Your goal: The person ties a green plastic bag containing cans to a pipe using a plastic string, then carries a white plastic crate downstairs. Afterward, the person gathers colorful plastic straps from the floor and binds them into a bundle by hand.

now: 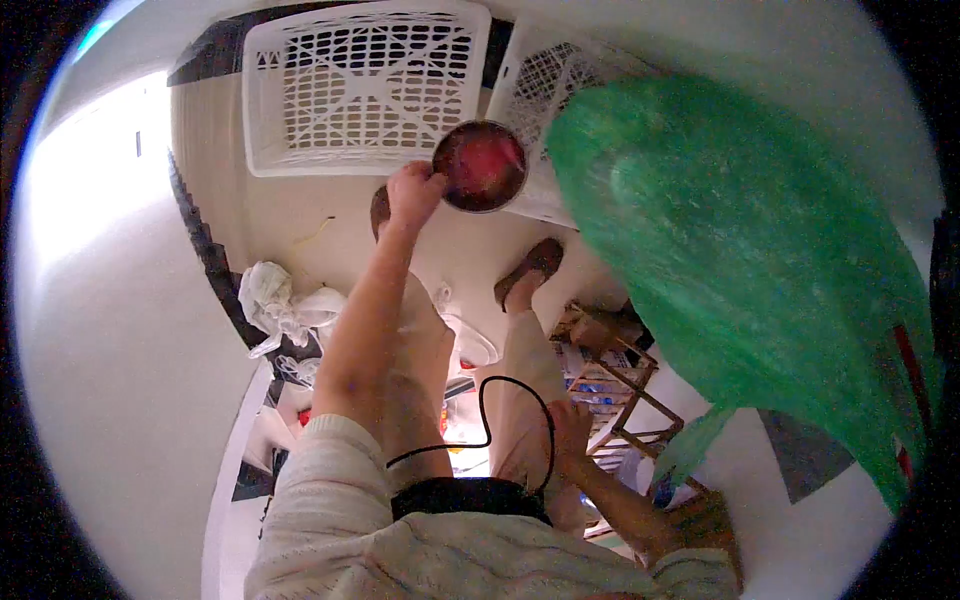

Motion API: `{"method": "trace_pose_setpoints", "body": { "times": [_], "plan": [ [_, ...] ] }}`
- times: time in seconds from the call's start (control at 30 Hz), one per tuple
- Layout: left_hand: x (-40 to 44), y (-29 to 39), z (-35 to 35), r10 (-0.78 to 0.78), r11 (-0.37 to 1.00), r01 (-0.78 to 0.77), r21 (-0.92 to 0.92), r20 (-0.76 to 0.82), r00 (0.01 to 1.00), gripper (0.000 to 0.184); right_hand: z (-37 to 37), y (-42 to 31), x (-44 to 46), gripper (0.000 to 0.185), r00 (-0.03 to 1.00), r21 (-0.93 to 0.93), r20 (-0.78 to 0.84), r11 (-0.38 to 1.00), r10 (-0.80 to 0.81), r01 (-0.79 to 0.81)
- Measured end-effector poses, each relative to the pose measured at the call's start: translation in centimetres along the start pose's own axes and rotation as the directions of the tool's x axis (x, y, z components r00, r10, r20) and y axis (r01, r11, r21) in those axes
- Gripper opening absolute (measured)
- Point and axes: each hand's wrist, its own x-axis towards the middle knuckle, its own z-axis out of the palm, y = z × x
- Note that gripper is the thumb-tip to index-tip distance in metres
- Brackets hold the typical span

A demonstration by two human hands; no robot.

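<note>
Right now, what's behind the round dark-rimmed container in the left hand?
Around the container in the left hand, two white slotted plastic crates show: left crate, right crate. Their nearest lower corners are covered; anything else directly behind can't be seen.

steep downward head-camera view

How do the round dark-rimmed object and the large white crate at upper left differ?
The round object is circular; the white crate is rectangular. The object looks dark and reddish, whereas the crate is white and slotted. The object, held in the left hand, appears smaller than the crate. Both show a rim.
</note>
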Motion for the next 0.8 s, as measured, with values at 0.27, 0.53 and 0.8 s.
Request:
{"method": "trace_pose_setpoints", "body": {
  "times": [0.27, 0.53, 0.8],
  "plan": [
    [3.1, -2.0, 0.6, -0.131, 0.911, 0.188, -0.367, 0.174, 0.976, 0.019, 1.0, 0.6, 0.5, 0.025, 0.996, -0.062, -0.084, 0.998, -0.029, 0.024],
    [-4.7, 2.3, -1.5, -0.371, 0.468, 0.397, -0.790, 0.232, 0.899, 0.016, 2.6, 0.6, 2.4, 0.015, 0.990, -0.182, -0.100, 0.977, 0.098, -0.115],
    [-5.3, 0.1, -2.5, -0.381, 0.557, 0.324, -0.765, 0.111, 0.918, 0.020, -12.1, -6.5, 24.2, 0.030, 0.874, -0.029, -0.458, 0.985, -0.166, 0.172]
  ]
}}
